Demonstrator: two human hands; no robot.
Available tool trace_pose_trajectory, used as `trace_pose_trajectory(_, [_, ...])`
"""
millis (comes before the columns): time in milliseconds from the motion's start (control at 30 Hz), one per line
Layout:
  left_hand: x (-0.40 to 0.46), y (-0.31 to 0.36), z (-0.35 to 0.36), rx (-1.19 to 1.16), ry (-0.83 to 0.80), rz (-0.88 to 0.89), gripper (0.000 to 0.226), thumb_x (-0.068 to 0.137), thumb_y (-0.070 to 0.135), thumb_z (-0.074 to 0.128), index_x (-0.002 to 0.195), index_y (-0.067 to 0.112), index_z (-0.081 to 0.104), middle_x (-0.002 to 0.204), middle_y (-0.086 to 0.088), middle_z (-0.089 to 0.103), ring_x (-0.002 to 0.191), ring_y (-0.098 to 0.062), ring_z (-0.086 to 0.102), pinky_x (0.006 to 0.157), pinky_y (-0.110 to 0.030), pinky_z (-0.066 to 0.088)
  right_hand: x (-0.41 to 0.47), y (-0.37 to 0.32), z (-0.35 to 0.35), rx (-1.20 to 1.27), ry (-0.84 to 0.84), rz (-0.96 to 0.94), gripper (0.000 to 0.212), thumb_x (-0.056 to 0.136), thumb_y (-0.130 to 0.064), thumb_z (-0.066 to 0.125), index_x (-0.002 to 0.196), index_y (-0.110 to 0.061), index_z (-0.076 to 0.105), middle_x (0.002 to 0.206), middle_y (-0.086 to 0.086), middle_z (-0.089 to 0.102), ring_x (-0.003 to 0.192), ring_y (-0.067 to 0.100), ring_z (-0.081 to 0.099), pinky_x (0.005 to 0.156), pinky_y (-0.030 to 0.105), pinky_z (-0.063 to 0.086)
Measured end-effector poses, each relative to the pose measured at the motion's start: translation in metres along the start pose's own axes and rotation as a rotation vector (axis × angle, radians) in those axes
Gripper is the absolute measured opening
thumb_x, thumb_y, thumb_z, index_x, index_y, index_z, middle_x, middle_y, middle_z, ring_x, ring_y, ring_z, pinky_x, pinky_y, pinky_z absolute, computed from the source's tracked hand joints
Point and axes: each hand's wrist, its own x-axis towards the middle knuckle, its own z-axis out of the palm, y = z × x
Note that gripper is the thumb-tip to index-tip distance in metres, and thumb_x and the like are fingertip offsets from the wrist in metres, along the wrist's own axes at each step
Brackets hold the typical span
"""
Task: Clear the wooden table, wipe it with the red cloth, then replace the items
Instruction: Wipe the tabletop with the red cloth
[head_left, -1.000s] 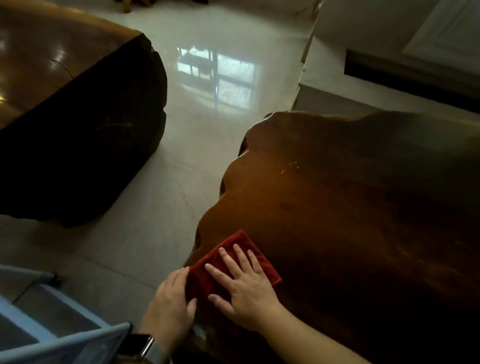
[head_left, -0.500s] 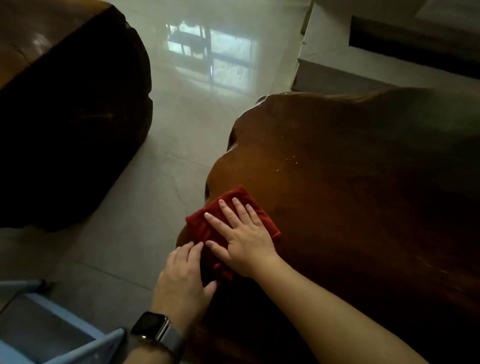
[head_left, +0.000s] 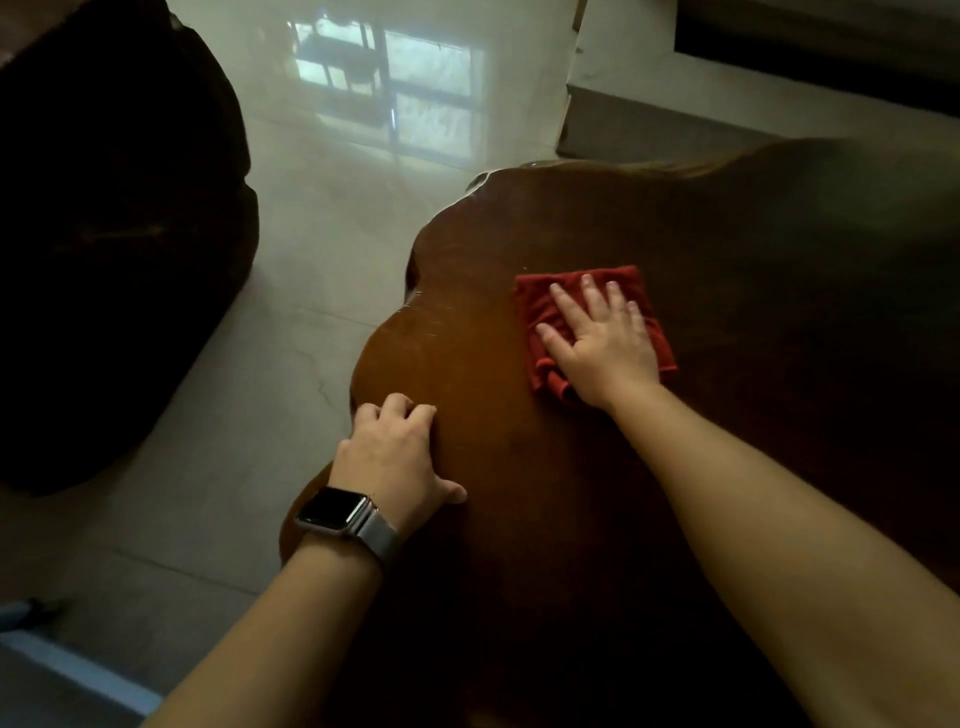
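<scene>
A dark wooden table (head_left: 753, 249) with a wavy, irregular edge fills the right half of the view; nothing stands on the part I see. A folded red cloth (head_left: 535, 306) lies flat on it, a little in from the left edge. My right hand (head_left: 602, 345) presses down on the cloth with fingers spread. My left hand (head_left: 395, 457), a watch on its wrist, rests at the table's left edge with fingers curled over the rim, holding nothing.
A second large dark wooden block (head_left: 114, 234) stands to the left across a strip of glossy tiled floor (head_left: 322, 218). A pale step or platform (head_left: 649, 119) lies beyond the table. A light blue frame (head_left: 78, 670) shows at the bottom left.
My right hand has slid the red cloth from the table's near left edge further in and to the right. My left hand has left the cloth and settled on the table rim.
</scene>
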Motion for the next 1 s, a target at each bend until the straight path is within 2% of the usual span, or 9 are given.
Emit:
trace_pose_trajectory(100, [0.007,0.002,-0.005,0.001,-0.032,-0.015,0.102,0.056,0.066,0.080,0.142,0.029,0.039,0.144,0.000,0.040,0.130,-0.029,0.036,0.104,-0.048,0.044,-0.001,0.047,-0.008,0.007,-0.019,0.155,0.074,0.091,-0.076,0.013,0.158,-0.046,0.004,0.170,0.001,-0.001,0.154,0.026,-0.005,0.121,0.045,-0.004])
trace_pose_trajectory(167, [0.007,0.003,-0.006,0.001,-0.043,-0.020,0.102,0.056,0.065,0.081,0.142,0.029,0.040,0.143,-0.001,0.040,0.129,-0.029,0.036,0.105,-0.047,0.044,-0.005,0.059,-0.011,0.011,-0.029,0.187,0.074,0.091,-0.076,0.012,0.158,-0.045,0.002,0.170,0.002,-0.002,0.154,0.026,-0.006,0.121,0.045,-0.004])
trace_pose_trajectory(367, [-0.003,0.000,-0.004,-0.038,-0.042,-0.003,0.098,0.066,0.063,0.076,0.147,0.029,0.033,0.150,0.000,0.035,0.136,-0.028,0.032,0.107,-0.047,0.042,-0.019,0.031,-0.008,0.033,-0.034,0.194,0.071,0.096,-0.070,0.012,0.159,-0.041,0.000,0.170,0.004,-0.006,0.154,0.027,-0.010,0.121,0.045,-0.007])
trace_pose_trajectory(600, [-0.025,-0.024,-0.003,-0.082,0.133,0.010,0.088,0.074,0.056,0.074,0.147,0.025,0.035,0.149,0.000,0.039,0.135,-0.023,0.036,0.108,-0.040,0.041,-0.062,-0.057,0.010,0.056,-0.035,0.024,0.072,0.093,-0.070,0.006,0.159,-0.042,-0.003,0.169,0.004,-0.007,0.153,0.027,-0.014,0.120,0.047,-0.011])
trace_pose_trajectory(767, [-0.056,-0.053,0.005,-0.063,0.012,-0.097,0.095,0.067,0.060,0.077,0.146,0.030,0.035,0.147,0.002,0.038,0.132,-0.023,0.036,0.105,-0.040,0.042,-0.102,-0.118,0.026,0.080,-0.058,-0.136,0.074,0.091,-0.074,0.004,0.158,-0.043,-0.005,0.169,0.004,-0.009,0.152,0.028,-0.018,0.116,0.047,-0.020])
trace_pose_trajectory(1000, [-0.085,-0.054,0.026,-0.040,0.030,-0.096,0.090,0.071,0.058,0.075,0.147,0.031,0.035,0.157,0.000,0.028,0.142,-0.025,0.026,0.114,-0.041,0.032,-0.137,-0.102,0.030,0.051,-0.104,-0.321,0.075,0.090,-0.078,0.007,0.157,-0.047,-0.006,0.168,-0.001,-0.013,0.150,0.023,-0.023,0.117,0.043,-0.020])
